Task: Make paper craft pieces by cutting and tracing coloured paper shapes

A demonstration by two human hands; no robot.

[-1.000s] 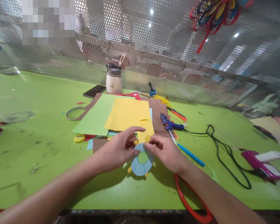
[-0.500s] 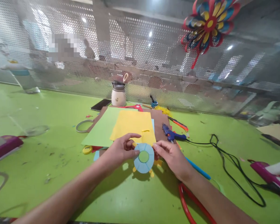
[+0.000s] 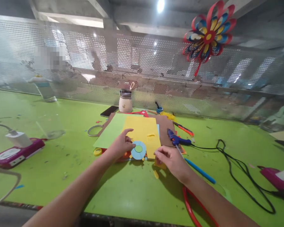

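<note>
My left hand (image 3: 121, 145) pinches the edge of a light blue paper disc (image 3: 142, 154) between thumb and fingers, its index finger stretched out above. The disc has a green round centre, and small yellow paper tabs (image 3: 143, 159) stick out at its lower rim. To the right, apart from the disc, my right hand (image 3: 171, 160) has thumb and fingertips pressed together; what lies between them, if anything, is too small to make out. Below its fingers are yellow paper pieces (image 3: 156, 174). A yellow sheet (image 3: 142, 126) lies on a light green sheet (image 3: 112, 130) just beyond both hands.
A blue glue gun (image 3: 177, 138) lies on brown card to the right, its black cord trailing rightward. Nearby are a blue stick (image 3: 200, 171) and red scissor-like handles (image 3: 189, 208). Yellow tape (image 3: 97, 152), a phone (image 3: 109, 111) and a white bottle (image 3: 125, 102) stand left and behind.
The paper disc has moved left and away with my left hand. My right hand has come off the disc's right edge, leaving a gap. The view has tilted up slightly.
</note>
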